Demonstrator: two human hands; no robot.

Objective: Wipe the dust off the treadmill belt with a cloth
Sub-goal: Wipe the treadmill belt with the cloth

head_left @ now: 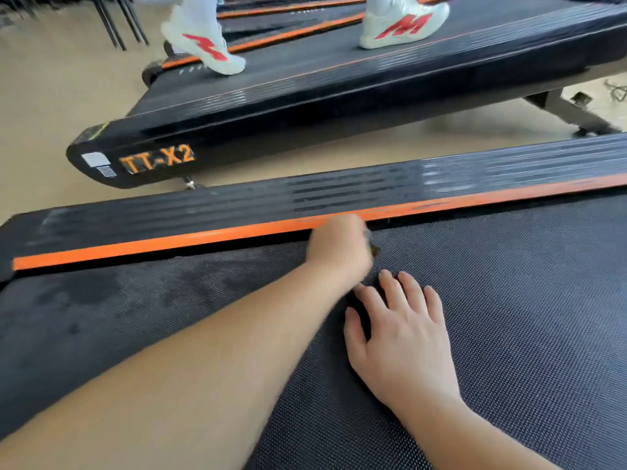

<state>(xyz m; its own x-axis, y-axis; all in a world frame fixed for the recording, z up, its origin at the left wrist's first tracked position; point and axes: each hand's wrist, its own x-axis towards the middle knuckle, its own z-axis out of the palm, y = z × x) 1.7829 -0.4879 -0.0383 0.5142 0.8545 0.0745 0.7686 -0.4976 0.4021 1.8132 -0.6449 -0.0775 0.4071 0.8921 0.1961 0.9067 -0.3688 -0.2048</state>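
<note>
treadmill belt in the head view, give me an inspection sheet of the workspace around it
surface: black textured treadmill belt, blotchy dusty-looking patches at its left end; orange side strip along its far edge
job's things: small dark wad, perhaps the cloth, peeks from the left hand; mostly hidden
clutter: nothing seen
hands: left hand curled at the belt's far edge, gripping the wad; right hand flat on the belt, fingers straight
cables: thin dark tangle on the beige floor at far right, maybe cable
surroundings: second black treadmill marked TT-X2 with a person's white shoes on it
</note>
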